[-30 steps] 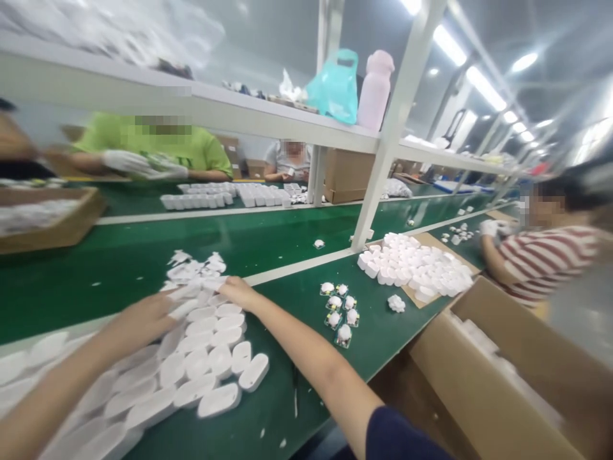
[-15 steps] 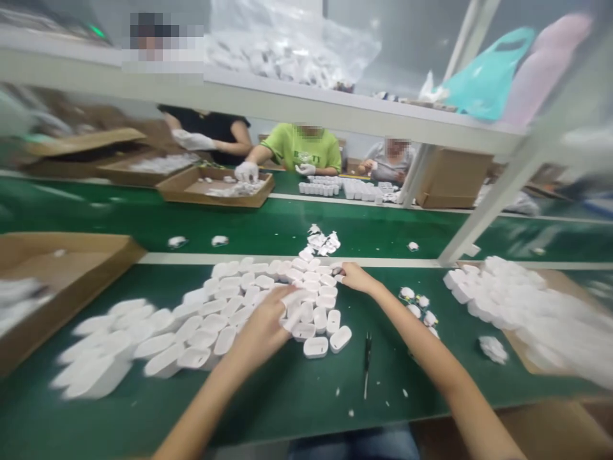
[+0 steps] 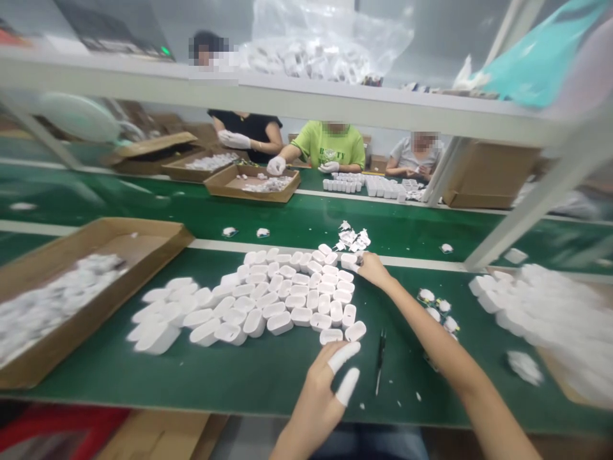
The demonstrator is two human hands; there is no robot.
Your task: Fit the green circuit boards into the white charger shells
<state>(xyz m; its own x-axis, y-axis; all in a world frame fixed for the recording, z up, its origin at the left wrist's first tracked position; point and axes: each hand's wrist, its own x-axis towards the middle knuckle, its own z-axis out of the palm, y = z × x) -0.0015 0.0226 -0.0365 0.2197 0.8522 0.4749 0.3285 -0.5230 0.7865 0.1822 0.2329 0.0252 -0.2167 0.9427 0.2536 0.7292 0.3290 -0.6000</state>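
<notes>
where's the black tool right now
In the head view, the black tool lies on the green table, below centre, right of the left hand and left of the right forearm.

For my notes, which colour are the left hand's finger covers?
White finger covers, best in head view.

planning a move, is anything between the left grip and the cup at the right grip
Yes: the right-hand edge of the grouped cups lies between the left grip and the cup at the right grip. The tool lies to the right of that line.
</notes>
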